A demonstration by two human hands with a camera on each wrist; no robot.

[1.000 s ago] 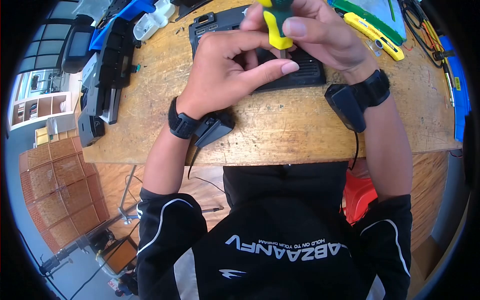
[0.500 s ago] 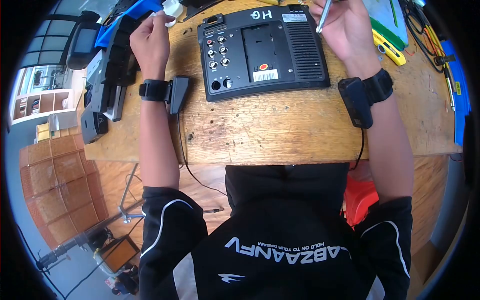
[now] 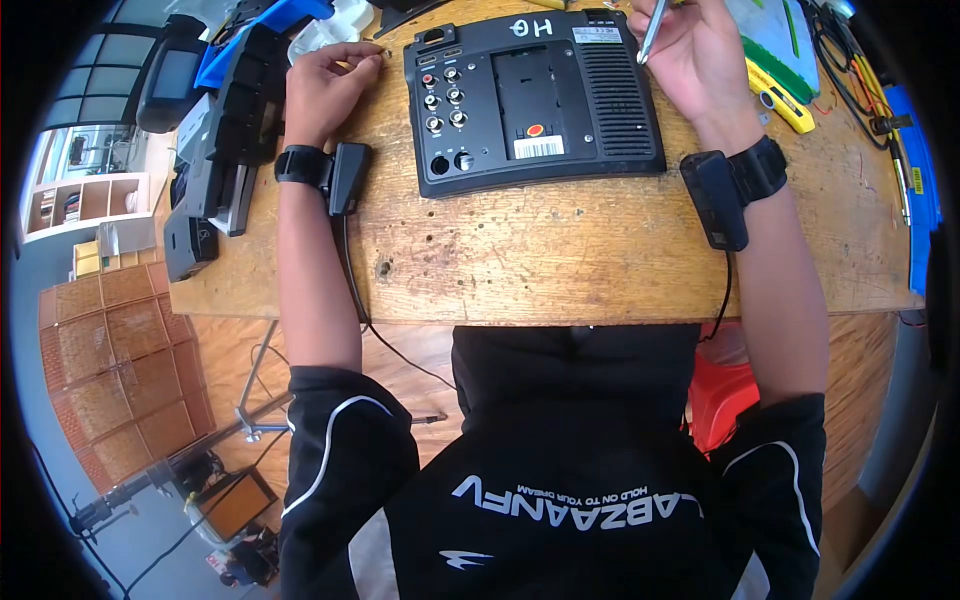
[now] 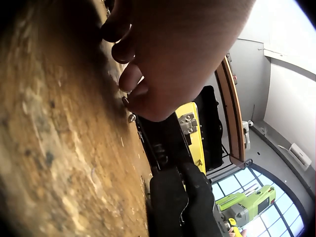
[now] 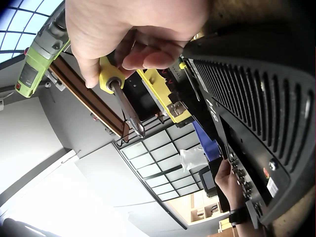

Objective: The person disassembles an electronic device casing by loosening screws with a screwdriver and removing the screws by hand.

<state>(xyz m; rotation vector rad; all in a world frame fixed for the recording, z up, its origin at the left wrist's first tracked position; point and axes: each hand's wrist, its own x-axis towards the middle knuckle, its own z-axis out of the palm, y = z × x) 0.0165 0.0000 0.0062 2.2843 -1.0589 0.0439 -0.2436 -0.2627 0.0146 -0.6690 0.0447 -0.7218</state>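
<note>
The black monitor (image 3: 478,120) lies back side up on the wooden table, with round metal connectors, a recessed battery plate, vent slots and "HQ" in white. My right hand (image 3: 705,70) holds a screwdriver (image 5: 109,76) with a yellow and dark green handle above the monitor's right edge, its metal shaft pointing off the monitor. Left of the monitor, my left hand (image 3: 325,85) is low at the tabletop, thumb and fingertips close together beside a small screw (image 4: 132,118). I cannot tell whether a screw is pinched between those fingertips.
Black cases (image 3: 235,110) and a blue bin (image 3: 255,40) line the left side, near a white tray (image 3: 335,25). A yellow cutter (image 3: 780,95) lies at the right, beside a green-edged mat (image 3: 785,62) and cables (image 3: 830,60). A green tool (image 5: 42,59) shows in the right wrist view.
Both hands have left the monitor, where they worked with the upright screwdriver. The left moved left, then down to the tabletop beside the tray; the right drew back to the right, screwdriver still held.
</note>
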